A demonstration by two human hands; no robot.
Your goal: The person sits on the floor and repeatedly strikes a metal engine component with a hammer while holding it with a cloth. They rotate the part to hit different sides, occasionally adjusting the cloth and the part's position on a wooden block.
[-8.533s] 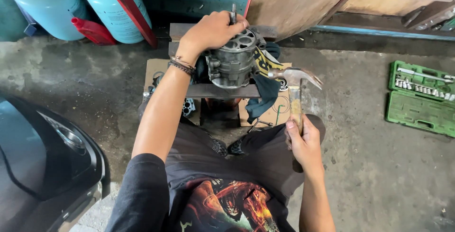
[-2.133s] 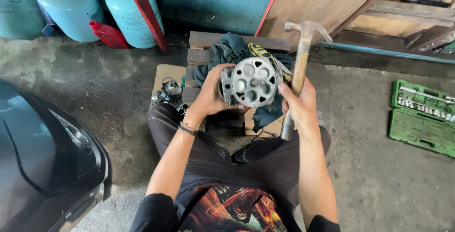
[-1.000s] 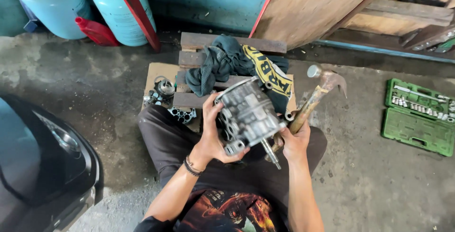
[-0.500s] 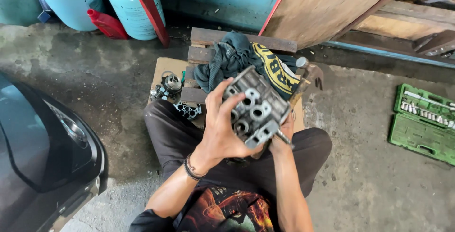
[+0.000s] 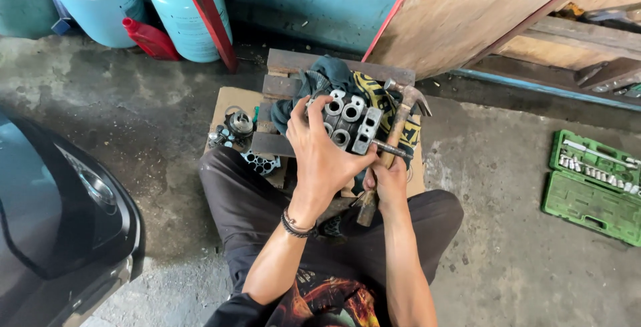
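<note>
I see two pale blue gas cylinders point(image 5: 190, 13) against the blue wall, a red bottle point(image 5: 150, 38) lying between them. A green socket set case point(image 5: 593, 183) lies open on the concrete at right. A dark car's front point(image 5: 60, 213) fills the left edge. Loose metal parts point(image 5: 234, 130) sit on cardboard point(image 5: 230, 103).

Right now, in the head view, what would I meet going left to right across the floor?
Dark car body → loose metal parts on the cardboard → left hand gripping the metal block → right hand holding the hammer → green socket set case.
</note>
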